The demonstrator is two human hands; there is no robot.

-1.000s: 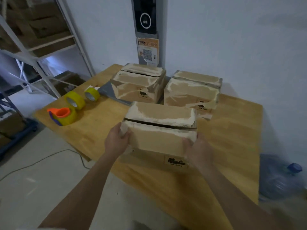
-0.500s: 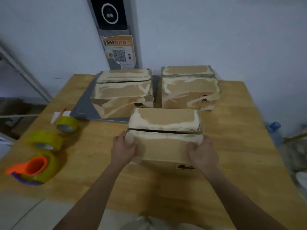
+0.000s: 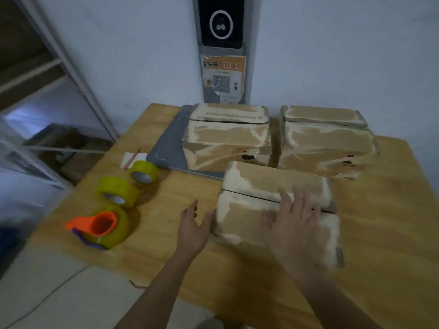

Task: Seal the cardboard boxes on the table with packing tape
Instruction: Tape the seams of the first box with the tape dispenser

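Observation:
Three worn cardboard boxes stand on the wooden table (image 3: 380, 269). The nearest box (image 3: 242, 219) has its two top flaps folded down with a dark seam between them. My right hand (image 3: 292, 217) lies flat on top of it, fingers spread across the seam. My left hand (image 3: 192, 226) hovers open just left of the box, its thumb near the box's left side. Two more boxes stand behind, one at the back left (image 3: 228, 138) and one at the back right (image 3: 325, 141). A tape roll in an orange dispenser (image 3: 102, 226) lies to the left.
Two loose yellow tape rolls (image 3: 118, 192) (image 3: 143, 172) lie beyond the dispenser, with a slip of white paper (image 3: 129, 159) behind them. A grey mat (image 3: 166, 150) lies under the back left box. A metal shelf rack (image 3: 71, 74) stands at the left, the wall close behind.
Both hands have let go of the near box's sides. My right hand has moved up onto the top flaps; my left hand has come away to the left. The view has shifted.

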